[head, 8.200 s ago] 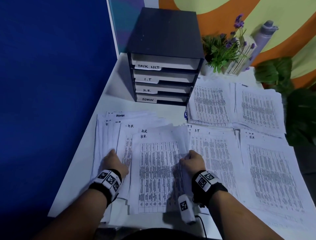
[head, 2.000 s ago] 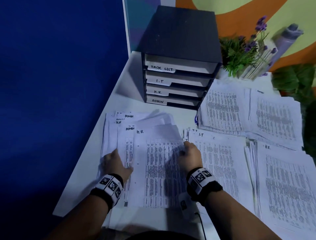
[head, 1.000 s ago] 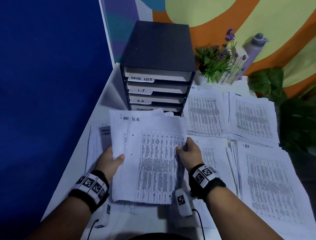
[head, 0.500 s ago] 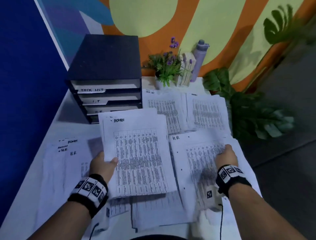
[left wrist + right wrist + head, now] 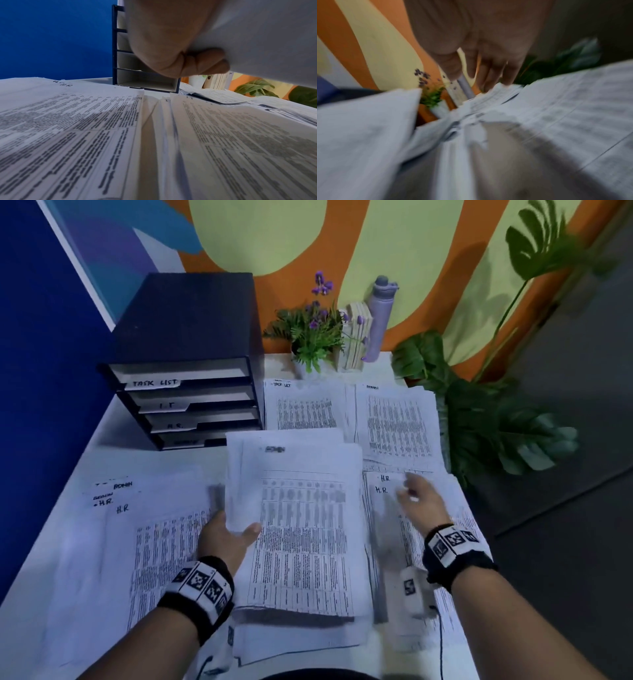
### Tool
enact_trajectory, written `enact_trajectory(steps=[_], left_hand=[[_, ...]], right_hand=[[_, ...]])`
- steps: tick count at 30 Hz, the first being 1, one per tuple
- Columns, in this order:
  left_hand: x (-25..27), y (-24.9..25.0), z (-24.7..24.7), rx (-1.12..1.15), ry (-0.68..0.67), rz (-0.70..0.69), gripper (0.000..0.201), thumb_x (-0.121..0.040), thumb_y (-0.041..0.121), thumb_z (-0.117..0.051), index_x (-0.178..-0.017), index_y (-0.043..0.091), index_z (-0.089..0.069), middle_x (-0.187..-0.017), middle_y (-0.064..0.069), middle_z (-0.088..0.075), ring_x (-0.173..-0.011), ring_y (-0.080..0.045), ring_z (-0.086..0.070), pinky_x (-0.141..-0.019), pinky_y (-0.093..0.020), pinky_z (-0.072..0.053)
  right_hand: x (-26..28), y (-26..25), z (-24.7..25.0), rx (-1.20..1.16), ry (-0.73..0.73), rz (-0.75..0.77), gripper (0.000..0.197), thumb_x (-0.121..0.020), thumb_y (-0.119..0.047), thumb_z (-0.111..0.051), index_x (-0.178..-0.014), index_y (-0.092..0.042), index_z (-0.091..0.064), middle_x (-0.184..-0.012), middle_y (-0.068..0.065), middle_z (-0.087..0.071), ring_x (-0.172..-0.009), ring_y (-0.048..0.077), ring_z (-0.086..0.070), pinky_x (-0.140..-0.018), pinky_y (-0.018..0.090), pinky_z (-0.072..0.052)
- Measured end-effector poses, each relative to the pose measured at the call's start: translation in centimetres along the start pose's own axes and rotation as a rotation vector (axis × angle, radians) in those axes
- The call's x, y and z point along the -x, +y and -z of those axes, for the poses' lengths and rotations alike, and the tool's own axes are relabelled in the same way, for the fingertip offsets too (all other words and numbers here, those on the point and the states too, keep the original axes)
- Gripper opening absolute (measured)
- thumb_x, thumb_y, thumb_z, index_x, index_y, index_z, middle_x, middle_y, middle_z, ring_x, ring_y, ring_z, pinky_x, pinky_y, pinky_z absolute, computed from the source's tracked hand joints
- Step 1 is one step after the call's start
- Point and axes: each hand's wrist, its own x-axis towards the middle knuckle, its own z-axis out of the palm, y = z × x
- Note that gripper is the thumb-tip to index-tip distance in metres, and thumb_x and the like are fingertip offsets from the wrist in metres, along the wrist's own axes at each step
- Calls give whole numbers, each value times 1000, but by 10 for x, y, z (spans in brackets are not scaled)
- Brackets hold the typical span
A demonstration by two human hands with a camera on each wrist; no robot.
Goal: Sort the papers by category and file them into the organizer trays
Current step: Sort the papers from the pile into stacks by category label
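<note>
The left hand [image 5: 224,537] pinches a thick white stack of printed sheets [image 5: 301,518] at frame centre, thumb on top, raised off the white desk [image 5: 102,436]. The right hand [image 5: 419,501], fingers loose and empty, hovers over the H.R. pile [image 5: 383,491] at right. The dark four-tray organizer [image 5: 191,392] stands upper left. Held by one edge, the stack could sag and fan out.

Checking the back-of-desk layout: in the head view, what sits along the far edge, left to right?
Organizer → flower pot → cream books → purple bottle → big leafy plant, past the desk's right edge.
</note>
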Motion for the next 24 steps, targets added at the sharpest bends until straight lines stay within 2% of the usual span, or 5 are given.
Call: enact_trajectory(steps=[4, 12, 17, 19, 24], left_hand=[[6, 7, -3, 74, 6, 8, 57, -77, 31, -79, -125, 11, -57, -121, -5, -64, -112, -28, -60, -99, -43, -48], [5, 0, 20, 267, 10, -45, 11, -95, 29, -57, -105, 27, -62, -105, 10, -68, -108, -23, -63, -98, -45, -48], [7, -3, 36, 244, -80, -216, 83, -92, -3, -57, -147, 48, -21, -142, 24, -26, -125, 13, -32, -106, -27, -31], [6, -5, 40, 232, -102, -256, 78, -93, -3, -55, -144, 49, -27, -143, 25, -28, -122, 21, -32, -107, -23, -28], [-1, -12, 44, 341, -120, -143, 52, -93, 8, -60, -133, 39, -51, -142, 11, -45, -129, -7, -44, -108, -28, -35]], right_hand=[[23, -25, -45, -355, -388, -90, 29, -88, -40, -64, -112, -24, -59, -120, 6, -64, -112, 25, -60, -102, 47, -46], [23, -27, -66, -652, -278, -124, 21, -87, -7, -66, -105, -17, -67, -97, 8, -70, -90, 27, -64, -87, 43, -52], [18, -32, -77, -706, -195, -223, 26, -84, -18, -71, -69, -16, -49, -62, 1, -50, -62, 20, -49, -72, 38, -43], [15, -32, -84, -685, -183, -265, 37, -83, -25, -72, -73, -19, -37, -65, -2, -36, -64, 16, -38, -69, 34, -38], [23, -43, -90, -779, -205, -163, 16, -89, -1, -62, -101, -10, -66, -97, 7, -72, -96, 27, -65, -87, 42, -52]])
